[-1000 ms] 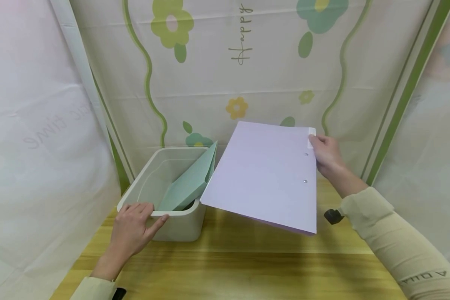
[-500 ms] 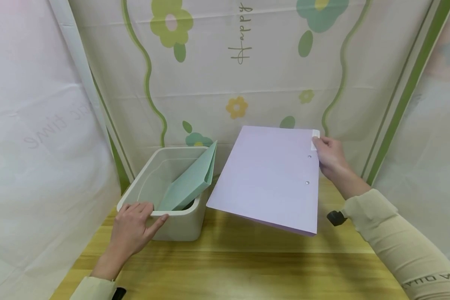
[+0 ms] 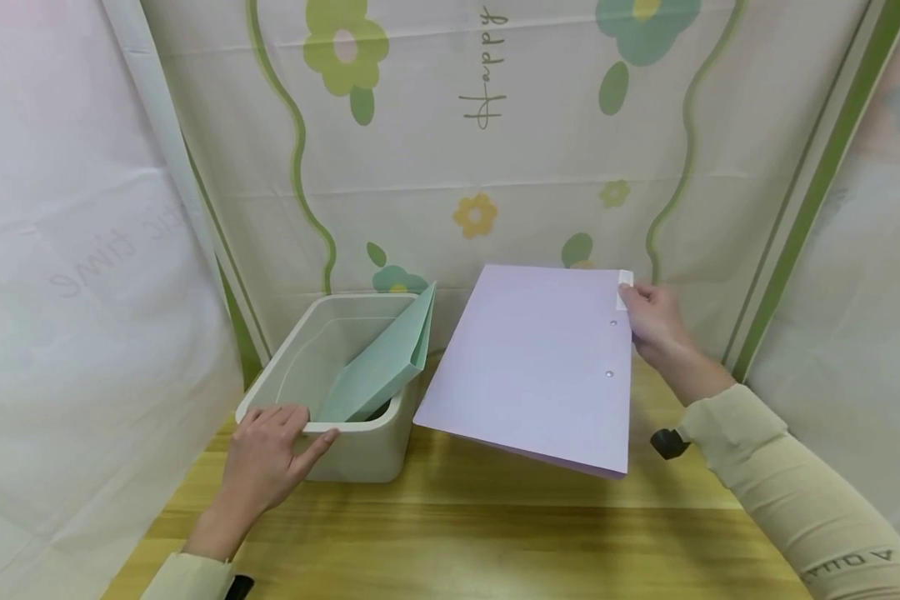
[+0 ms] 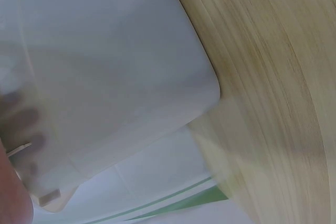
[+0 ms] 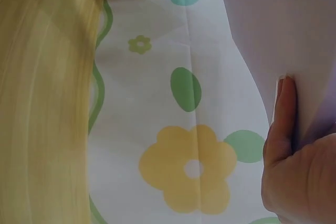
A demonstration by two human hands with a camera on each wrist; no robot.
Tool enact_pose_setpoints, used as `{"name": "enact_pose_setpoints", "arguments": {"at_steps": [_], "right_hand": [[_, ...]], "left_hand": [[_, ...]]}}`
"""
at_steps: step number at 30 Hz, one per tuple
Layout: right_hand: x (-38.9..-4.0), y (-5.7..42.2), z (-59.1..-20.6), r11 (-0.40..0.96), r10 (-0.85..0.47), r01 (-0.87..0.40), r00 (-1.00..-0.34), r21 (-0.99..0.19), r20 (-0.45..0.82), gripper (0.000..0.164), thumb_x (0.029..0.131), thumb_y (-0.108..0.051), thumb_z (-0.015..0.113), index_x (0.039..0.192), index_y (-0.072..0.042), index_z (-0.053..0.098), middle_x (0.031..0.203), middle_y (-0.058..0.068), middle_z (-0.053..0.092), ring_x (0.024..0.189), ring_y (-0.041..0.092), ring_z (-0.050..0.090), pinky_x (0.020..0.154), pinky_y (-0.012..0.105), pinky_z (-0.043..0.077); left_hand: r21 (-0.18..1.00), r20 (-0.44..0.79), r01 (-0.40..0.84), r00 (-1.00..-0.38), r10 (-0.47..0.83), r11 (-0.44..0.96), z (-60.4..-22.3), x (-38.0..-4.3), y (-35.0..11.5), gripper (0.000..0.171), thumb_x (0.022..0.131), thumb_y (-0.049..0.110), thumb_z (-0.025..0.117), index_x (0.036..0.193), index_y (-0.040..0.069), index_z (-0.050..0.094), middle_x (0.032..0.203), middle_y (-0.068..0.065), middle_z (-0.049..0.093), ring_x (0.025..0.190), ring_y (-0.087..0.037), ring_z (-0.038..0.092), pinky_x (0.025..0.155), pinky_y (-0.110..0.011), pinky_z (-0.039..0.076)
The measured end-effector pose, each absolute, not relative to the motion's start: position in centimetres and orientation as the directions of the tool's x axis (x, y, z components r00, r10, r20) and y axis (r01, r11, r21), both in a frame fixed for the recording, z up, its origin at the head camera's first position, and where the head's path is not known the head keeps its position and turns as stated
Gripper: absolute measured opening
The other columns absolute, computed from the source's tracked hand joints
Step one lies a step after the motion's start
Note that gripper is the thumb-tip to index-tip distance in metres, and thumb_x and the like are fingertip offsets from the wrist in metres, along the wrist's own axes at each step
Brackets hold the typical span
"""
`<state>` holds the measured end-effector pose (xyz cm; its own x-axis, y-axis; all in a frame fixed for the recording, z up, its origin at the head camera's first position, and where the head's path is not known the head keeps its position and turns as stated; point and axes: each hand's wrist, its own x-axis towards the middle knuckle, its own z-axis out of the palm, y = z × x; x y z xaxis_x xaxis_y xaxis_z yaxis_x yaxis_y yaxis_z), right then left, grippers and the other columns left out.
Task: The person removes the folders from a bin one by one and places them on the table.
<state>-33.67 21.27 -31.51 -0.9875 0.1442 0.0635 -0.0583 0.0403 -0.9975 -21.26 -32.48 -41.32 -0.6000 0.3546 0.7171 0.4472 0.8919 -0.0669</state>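
Note:
A light purple file folder (image 3: 532,367) with a white label and two metal rivets hangs tilted over the table, right of the bin. My right hand (image 3: 656,325) pinches its right edge by the label, the thumb on top. In the right wrist view a finger (image 5: 286,108) lies along the folder's underside. My left hand (image 3: 266,454) grips the near rim of a whitish plastic bin (image 3: 360,457), fingers over the rim and thumb outside. Inside the bin a mint green folder (image 3: 382,358) leans against the right wall, its top corner sticking out above the rim.
Under everything is a wooden table (image 3: 480,550). A white curtain (image 3: 540,142) printed with flowers stands right behind the bin, and further white fabric closes off the left and right sides.
The purple folder and my right hand have sunk slightly, with a small shift to the right and partly back. My left hand, the bin and the green folder stay put.

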Motion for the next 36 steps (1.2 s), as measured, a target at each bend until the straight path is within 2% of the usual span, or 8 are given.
{"name": "enact_pose_setpoints", "arguments": {"at_steps": [8,13,17,28,36], "right_hand": [[-34.0,20.3,-32.6,0.07,0.14,-0.026,-0.989,-0.997,0.036,0.058,0.11,-0.03,0.041,0.154,0.007,0.031,0.137,0.024,0.048,0.089,0.008,0.064,0.081,0.022,0.056],[-34.4,19.8,-33.2,0.095,0.138,-0.014,-0.99,-0.995,0.027,0.06,0.11,-0.032,0.039,0.155,0.007,0.03,0.141,0.028,0.047,0.09,0.009,0.063,0.081,0.022,0.056],[-34.6,19.4,-33.7,0.101,0.121,-0.013,-0.992,-0.995,0.025,0.06,0.111,-0.033,0.038,0.156,0.006,0.028,0.142,0.029,0.046,0.092,0.011,0.063,0.081,0.023,0.056],[-35.3,18.7,-35.1,0.107,0.101,0.002,-0.995,-0.994,0.009,0.057,0.111,-0.031,0.037,0.153,0.007,0.033,0.131,0.026,0.052,0.082,0.008,0.066,0.078,0.026,0.058],[-35.5,18.4,-35.8,0.129,0.075,0.01,-0.997,-0.992,0.0,0.06,0.111,-0.033,0.036,0.157,0.004,0.025,0.14,0.031,0.048,0.091,0.012,0.064,0.08,0.026,0.058]], "left_hand": [[-0.069,0.718,0.447,-0.598,0.356,0.892,-41.3,-21.2,-32.6,0.049,0.096,0.06,0.058,0.077,0.016,0.046,0.069,0.007,0.048,0.066,-0.02,0.054,0.067,-0.041,0.041],[-0.066,0.717,0.449,-0.6,0.356,0.891,-41.5,-21.4,-32.7,0.048,0.096,0.058,0.059,0.078,0.016,0.047,0.07,0.005,0.051,0.066,-0.02,0.054,0.068,-0.043,0.042],[-0.065,0.717,0.45,-0.6,0.355,0.891,-41.6,-21.6,-32.8,0.049,0.096,0.06,0.057,0.078,0.016,0.048,0.07,0.005,0.051,0.066,-0.021,0.054,0.071,-0.045,0.043],[-0.063,0.712,0.451,-0.605,0.356,0.89,-41.6,-21.7,-32.8,0.051,0.097,0.062,0.055,0.077,0.016,0.046,0.068,0.008,0.044,0.064,-0.019,0.051,0.071,-0.044,0.043],[-0.064,0.711,0.45,-0.606,0.357,0.891,-41.5,-21.7,-32.8,0.051,0.097,0.062,0.056,0.077,0.016,0.047,0.068,0.008,0.044,0.064,-0.018,0.049,0.07,-0.044,0.043]]}}
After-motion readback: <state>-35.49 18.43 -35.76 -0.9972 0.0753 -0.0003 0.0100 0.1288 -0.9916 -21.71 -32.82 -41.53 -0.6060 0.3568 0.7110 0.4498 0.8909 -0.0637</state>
